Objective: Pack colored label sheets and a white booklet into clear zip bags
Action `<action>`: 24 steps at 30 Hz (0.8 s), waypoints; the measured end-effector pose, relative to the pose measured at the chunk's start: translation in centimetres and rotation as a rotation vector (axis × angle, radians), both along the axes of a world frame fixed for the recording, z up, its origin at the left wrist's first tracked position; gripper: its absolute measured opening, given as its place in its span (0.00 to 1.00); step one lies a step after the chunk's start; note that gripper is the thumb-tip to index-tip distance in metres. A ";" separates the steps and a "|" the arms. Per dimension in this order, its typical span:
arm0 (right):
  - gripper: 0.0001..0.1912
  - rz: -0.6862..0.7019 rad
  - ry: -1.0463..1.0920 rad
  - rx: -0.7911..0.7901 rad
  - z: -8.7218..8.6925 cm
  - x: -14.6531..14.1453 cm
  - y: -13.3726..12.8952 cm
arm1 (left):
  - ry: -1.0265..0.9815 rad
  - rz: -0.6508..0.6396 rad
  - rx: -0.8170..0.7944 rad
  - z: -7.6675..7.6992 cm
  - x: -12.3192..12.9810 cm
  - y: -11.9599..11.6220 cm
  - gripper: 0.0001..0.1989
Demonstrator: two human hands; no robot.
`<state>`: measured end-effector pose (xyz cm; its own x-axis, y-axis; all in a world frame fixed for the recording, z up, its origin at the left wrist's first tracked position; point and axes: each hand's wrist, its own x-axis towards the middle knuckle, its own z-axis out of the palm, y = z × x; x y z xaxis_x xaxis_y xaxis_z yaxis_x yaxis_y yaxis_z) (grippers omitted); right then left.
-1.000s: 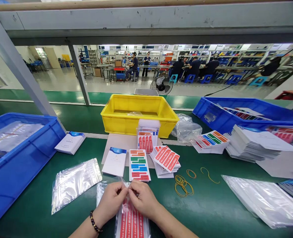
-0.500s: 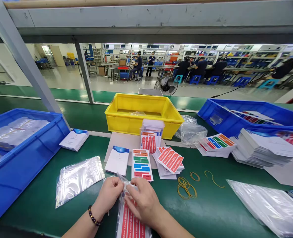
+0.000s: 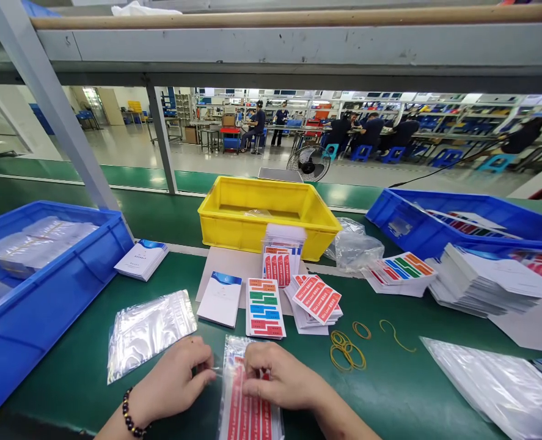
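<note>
A clear plastic bag point(image 3: 234, 391) with red-and-white label sheets inside lies at the front middle of the green table. Across its upper part rests my right hand point(image 3: 282, 374), fingers curled and pressed against the plastic. Just left of the bag is my left hand point(image 3: 179, 373), wearing a dark bead bracelet point(image 3: 128, 415). Its fingers are bent together on a thin clear strip point(image 3: 216, 369) that reaches toward the bag's edge. Behind the bag are a stack of coloured label sheets point(image 3: 265, 308), a stack of white booklets point(image 3: 220, 299) and a pile of red label sheets point(image 3: 317, 299).
Silvery empty bags point(image 3: 151, 330) lie at left, beside a blue bin point(image 3: 55, 269). A yellow bin point(image 3: 266, 229) stands behind the stacks. Rubber bands point(image 3: 346, 351), more clear bags point(image 3: 495, 385), booklets point(image 3: 476, 281) and another blue bin point(image 3: 458, 201) are at right.
My left hand has moved left and down, away from the bag's top, with the thin strip at its fingers. My right hand has shifted slightly right; the bag's top now lies flatter.
</note>
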<state>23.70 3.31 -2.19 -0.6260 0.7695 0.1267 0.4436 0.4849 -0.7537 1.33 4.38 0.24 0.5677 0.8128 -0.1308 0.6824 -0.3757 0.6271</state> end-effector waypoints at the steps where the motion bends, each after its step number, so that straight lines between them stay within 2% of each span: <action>1: 0.12 -0.009 -0.021 0.050 -0.1 -0.4 0.4 | -0.019 0.020 -0.053 -0.3 -0.2 -0.1 0.06; 4: 0.05 -0.164 -0.172 0.282 -1.0 -2.4 2.5 | -0.109 0.058 -0.209 -1.4 -0.1 -0.3 0.08; 7: 0.19 -0.293 -0.390 0.498 -2.4 -4.5 4.9 | -0.222 0.094 -0.323 -2.7 0.2 -0.5 0.09; 8: 0.20 -0.310 -0.438 0.531 -2.8 -5.0 5.6 | -0.265 0.111 -0.349 -3.1 0.3 -0.5 0.10; 9: 0.18 -0.319 -0.467 0.547 -3.2 -5.4 6.1 | -0.311 0.131 -0.376 -3.5 0.3 -0.4 0.12; 11: 0.07 -0.318 -0.483 0.557 -3.6 -5.7 6.6 | -0.409 0.193 -0.434 -4.2 0.1 -0.3 0.19; 12: 0.03 -0.313 -0.486 0.567 -3.6 -5.6 6.4 | -0.467 0.237 -0.463 -4.5 0.0 -0.2 0.21; 15: 0.08 -0.290 -0.470 0.608 -2.4 -5.1 4.7 | -0.713 0.426 -0.640 -5.2 -0.3 0.3 0.29; 17: 0.10 -0.204 -0.404 0.650 -1.1 -4.5 2.8 | -0.886 0.534 -0.834 -5.4 -0.3 0.6 0.31; 20: 0.10 -0.050 -0.238 0.657 0.2 -3.1 0.8 | -1.025 0.586 -1.035 -5.2 -0.2 0.8 0.22; 22: 0.08 -0.115 -0.177 0.588 0.2 -1.5 0.5 | -1.066 0.567 -1.108 -4.9 -0.1 0.6 0.15; 24: 0.13 -0.272 -0.196 0.498 -0.5 0.4 1.0 | -1.084 0.515 -1.185 -4.7 -0.1 0.3 0.13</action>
<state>24.15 4.27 -2.67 -0.4629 0.7830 0.4155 0.7090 0.6084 -0.3567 1.19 4.69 -4.41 0.5245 0.6761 -0.5175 -0.3287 0.7215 0.6095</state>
